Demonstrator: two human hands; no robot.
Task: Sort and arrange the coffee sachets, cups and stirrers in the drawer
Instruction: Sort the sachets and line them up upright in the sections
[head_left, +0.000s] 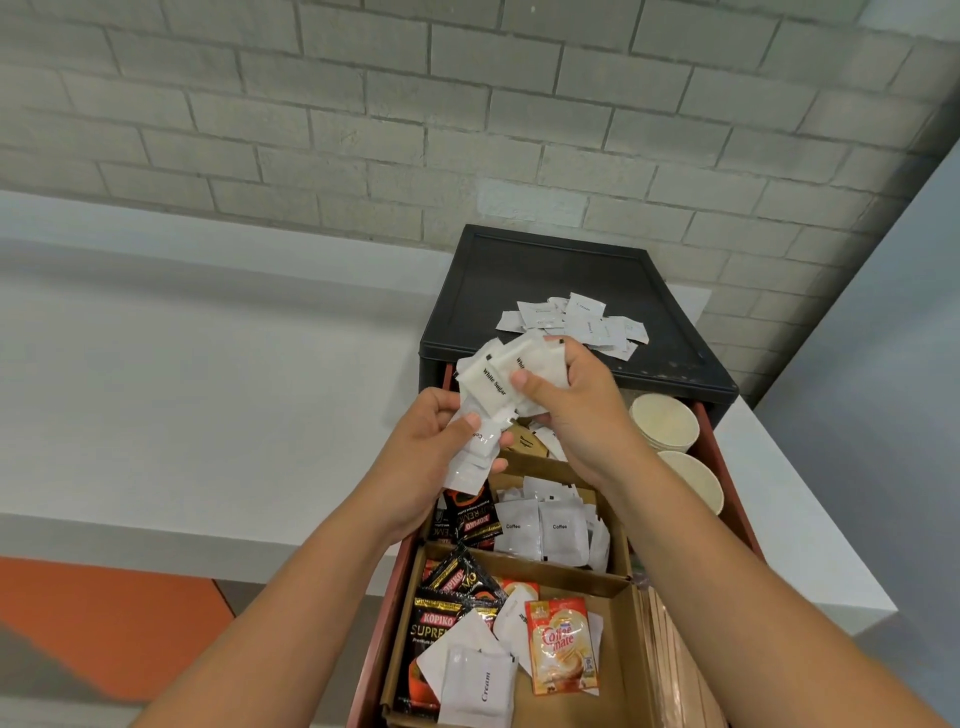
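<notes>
Above the open drawer (737, 519), the left hand (431, 452) pinches a bunch of white sachets (470, 460), their long axes running up-right. Just beyond it, the right hand (582, 415) grips the White Sugar sachets (493, 382). The far compartment (540, 466) lies directly beneath them, and a cream pile (576, 322) sits beyond on the cabinet top (545, 270).

Coffee corner, office or pantry sort.
Told by drawer (730, 483) stocked with sachets (540, 527), cups (665, 428) and stirrers (670, 649), set on white counter (208, 389) against grey brick wall (467, 104).

Sugar sachets (511, 371) in both hands
</notes>
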